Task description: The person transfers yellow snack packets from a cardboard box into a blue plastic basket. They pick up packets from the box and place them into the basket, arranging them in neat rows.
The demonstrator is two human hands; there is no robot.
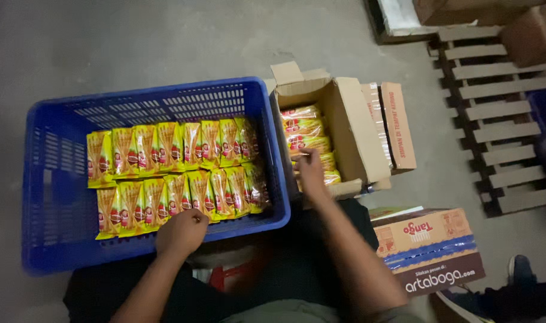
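Blue crate (pixel 58 179) holds 2 rows of yellow wafer packs (pixel 171 173), approx. half full; left hand (pixel 181 232) clenched at near row, right hand (pixel 312 170) fingers grasping packs left in cardboard box (pixel 351 125).

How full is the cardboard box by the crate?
Partly full. The open box shows a stack of yellow packets along one side; the right hand reaches in.

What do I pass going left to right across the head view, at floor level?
Blue crate holding yellow snack packs → left hand at its near rim → right hand in the open cardboard box → sealed carton → wooden pallet.
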